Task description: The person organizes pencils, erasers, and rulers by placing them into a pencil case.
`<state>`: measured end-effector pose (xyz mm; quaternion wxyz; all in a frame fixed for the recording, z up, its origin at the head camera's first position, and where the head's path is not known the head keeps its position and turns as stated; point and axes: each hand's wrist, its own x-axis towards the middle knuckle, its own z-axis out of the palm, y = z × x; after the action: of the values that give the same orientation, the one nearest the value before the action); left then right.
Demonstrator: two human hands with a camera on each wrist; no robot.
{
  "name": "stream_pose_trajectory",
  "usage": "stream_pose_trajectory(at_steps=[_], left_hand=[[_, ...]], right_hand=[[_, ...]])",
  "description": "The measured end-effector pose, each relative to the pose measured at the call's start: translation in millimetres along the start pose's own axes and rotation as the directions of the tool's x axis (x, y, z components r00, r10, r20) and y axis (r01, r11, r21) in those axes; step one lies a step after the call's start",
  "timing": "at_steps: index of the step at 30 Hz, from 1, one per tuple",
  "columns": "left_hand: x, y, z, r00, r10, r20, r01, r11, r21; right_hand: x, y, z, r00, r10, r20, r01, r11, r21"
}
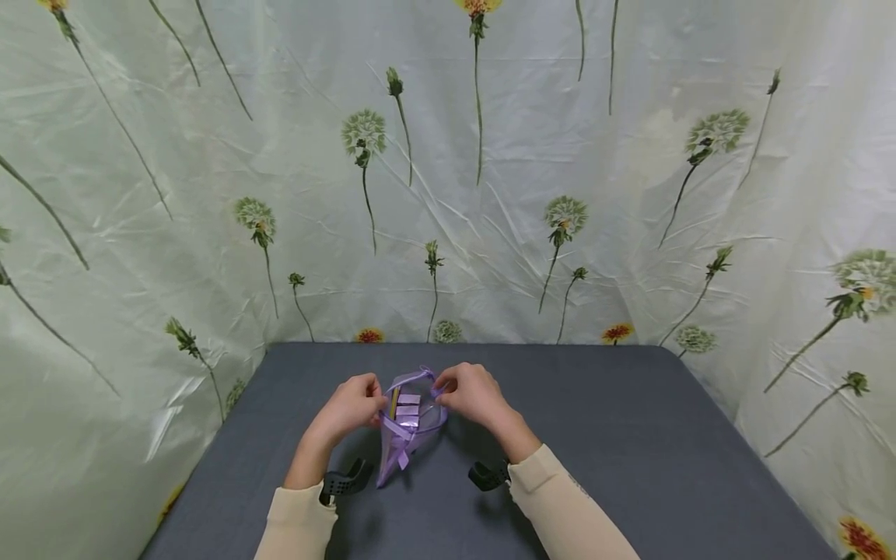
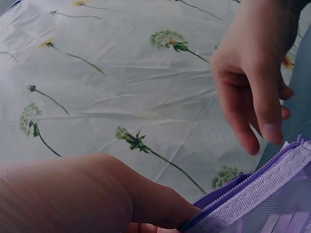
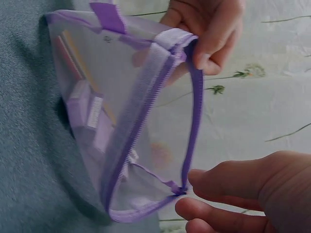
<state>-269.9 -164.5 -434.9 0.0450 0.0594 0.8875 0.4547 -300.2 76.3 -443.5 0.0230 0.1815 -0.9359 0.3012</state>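
Observation:
A purple see-through mesh zip pouch (image 1: 397, 449) stands on the table with its zipped mouth spread wide. My left hand (image 1: 352, 403) pinches the left end of its rim between thumb and fingers. At the opposite end is my right hand (image 1: 474, 391), thumb and fingers parted right by the zipper end (image 3: 181, 191). In the left wrist view the right fingers (image 2: 267, 114) hang loosely above the zip edge, holding nothing. Inside the pouch lie several small lilac blocks (image 3: 95, 114) and slim pencil-like sticks (image 3: 73, 58). A purple ribbon tab (image 3: 108, 17) hangs from its side.
The dark grey table (image 1: 595, 451) stretches around the pouch on all sides. Behind it and at both sides hangs a pale curtain (image 1: 504, 257) printed with dandelions. Black wrist straps (image 1: 348, 478) sit on both forearms, low over the table.

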Motion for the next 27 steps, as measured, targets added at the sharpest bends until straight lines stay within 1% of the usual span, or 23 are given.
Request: stream_pose_trajectory(at_steps=[6,12,19,27], left_hand=[[0.4,1.4,3.8,1.000,0.018,-0.004,-0.018,1.000,-0.008],[2.0,2.6,8.7,0.999,0.049,-0.020,-0.048,0.999,0.024],[3.1,4.1,13.7,0.999,0.050,-0.022,-0.049,0.998,0.044],[3.4,9.7,21.8,0.997,0.078,-0.022,-0.077,0.995,0.057]], right_hand=[[-9,3,-13,1.000,-0.010,-0.021,0.010,1.000,0.026],[-17,6,-23,0.999,0.006,-0.033,-0.005,0.999,0.032],[-26,12,-30,0.999,0.014,-0.038,-0.013,0.999,0.036],[-36,22,-33,0.999,0.007,-0.043,-0.005,0.999,0.037]])
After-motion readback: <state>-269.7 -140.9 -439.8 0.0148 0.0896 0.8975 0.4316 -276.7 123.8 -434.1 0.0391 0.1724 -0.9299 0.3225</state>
